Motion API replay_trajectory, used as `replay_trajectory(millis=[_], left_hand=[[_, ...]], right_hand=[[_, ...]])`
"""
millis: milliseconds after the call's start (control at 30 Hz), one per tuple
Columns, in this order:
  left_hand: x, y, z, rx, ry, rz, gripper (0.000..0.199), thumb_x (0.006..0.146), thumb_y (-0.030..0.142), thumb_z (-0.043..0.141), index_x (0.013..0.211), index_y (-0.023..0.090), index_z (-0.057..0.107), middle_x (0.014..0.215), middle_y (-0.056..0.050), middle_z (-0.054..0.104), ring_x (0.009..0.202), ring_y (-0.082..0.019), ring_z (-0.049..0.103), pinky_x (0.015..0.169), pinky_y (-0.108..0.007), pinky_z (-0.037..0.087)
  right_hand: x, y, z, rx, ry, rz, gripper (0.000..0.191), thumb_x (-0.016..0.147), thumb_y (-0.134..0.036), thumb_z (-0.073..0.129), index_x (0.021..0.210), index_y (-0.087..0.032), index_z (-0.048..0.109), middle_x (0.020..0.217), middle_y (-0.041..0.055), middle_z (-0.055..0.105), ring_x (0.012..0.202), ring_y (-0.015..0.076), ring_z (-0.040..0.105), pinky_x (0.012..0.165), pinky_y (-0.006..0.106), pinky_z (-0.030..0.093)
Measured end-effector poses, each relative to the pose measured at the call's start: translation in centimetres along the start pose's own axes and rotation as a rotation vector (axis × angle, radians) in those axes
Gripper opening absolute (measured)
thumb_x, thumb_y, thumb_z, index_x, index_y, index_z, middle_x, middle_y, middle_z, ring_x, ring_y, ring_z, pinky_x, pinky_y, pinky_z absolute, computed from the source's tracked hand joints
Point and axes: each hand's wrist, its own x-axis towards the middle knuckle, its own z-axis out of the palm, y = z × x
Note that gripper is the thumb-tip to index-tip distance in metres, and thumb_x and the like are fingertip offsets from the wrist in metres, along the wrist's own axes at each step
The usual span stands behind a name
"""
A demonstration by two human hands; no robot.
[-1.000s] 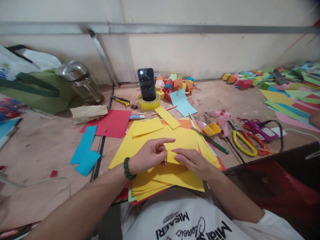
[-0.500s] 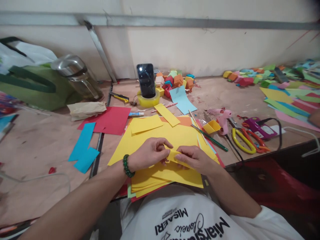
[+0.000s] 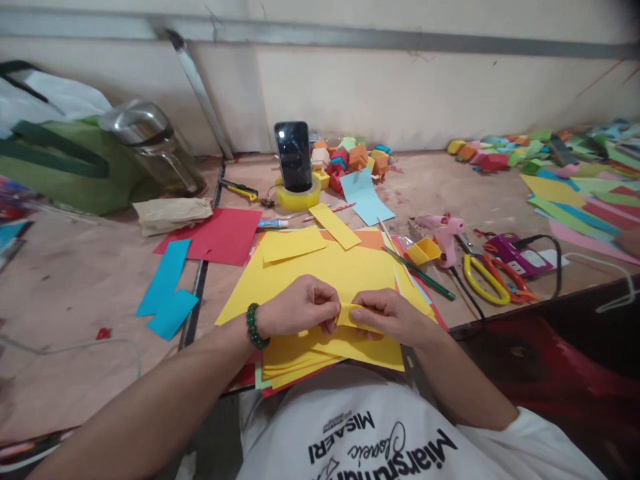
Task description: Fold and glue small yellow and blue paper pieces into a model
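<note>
Between my two hands is a small folded strip of yellow paper (image 3: 346, 315). My left hand (image 3: 313, 307), with a green bead bracelet (image 3: 256, 327) at the wrist, pinches the strip's left end between thumb and curled fingers. My right hand (image 3: 383, 312) grips the other end, thumb on top and fingers underneath. Both hands are just above a stack of yellow paper sheets (image 3: 285, 283) at the table's front edge. On the stack lie a cut yellow piece (image 3: 293, 245) and a narrow yellow strip (image 3: 335, 227).
Right of the stack lie a green pencil (image 3: 425, 275), a small yellow paper box (image 3: 423, 251), a pink glue gun (image 3: 447, 237) and yellow-handled scissors (image 3: 483, 280). A phone (image 3: 293, 157) stands in a tape roll (image 3: 299, 197). Blue paper pieces (image 3: 167, 277) and a bottle (image 3: 153, 147) are left.
The fingers of my left hand have curled in and closed tighter on the strip's left end; the index finger was stretched out before. My right hand keeps its grip.
</note>
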Motion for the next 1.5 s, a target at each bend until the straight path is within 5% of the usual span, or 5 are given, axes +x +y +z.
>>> replay_trajectory(millis=[333,633,1100,1500], left_hand=[[-0.3,0.1,0.3,-0.004,-0.007,0.006,0.027,0.078,0.029,0.052,0.055,0.015,0.054,0.052,-0.002,0.065,0.049,-0.011,0.063,0.051,-0.018,0.051],[0.0,-0.3,1.0,-0.013,0.044,-0.021,0.044,0.07,0.053,0.065,0.052,0.016,0.052,0.048,-0.002,0.062,0.044,-0.009,0.06,0.043,-0.015,0.046],[0.1,0.2,0.8,-0.137,0.02,-0.117,0.048,0.058,0.057,0.075,0.054,0.014,0.053,0.047,-0.001,0.064,0.043,-0.009,0.06,0.042,-0.015,0.045],[0.0,0.1,0.9,-0.111,-0.043,-0.134,0.042,0.063,0.052,0.075,0.061,0.013,0.058,0.049,-0.001,0.065,0.042,-0.011,0.062,0.046,-0.018,0.047]], right_hand=[[-0.1,-0.3,0.0,0.052,-0.004,0.052,0.046,0.078,-0.06,0.06,0.068,-0.016,0.054,0.052,-0.0032,0.056,0.042,0.0063,0.049,0.04,0.016,0.037],[0.0,-0.6,0.1,-0.017,0.028,0.061,0.046,0.079,-0.06,0.058,0.064,-0.017,0.052,0.051,-0.0028,0.056,0.041,0.0062,0.049,0.038,0.016,0.037],[0.0,-0.8,0.0,0.006,0.007,0.068,0.048,0.075,-0.062,0.061,0.065,-0.016,0.052,0.053,-0.0025,0.058,0.041,0.0054,0.049,0.038,0.015,0.037],[0.1,-1.2,0.4,0.017,0.014,0.054,0.048,0.075,-0.062,0.062,0.064,-0.016,0.054,0.052,-0.0022,0.058,0.04,0.0048,0.048,0.038,0.015,0.036]])
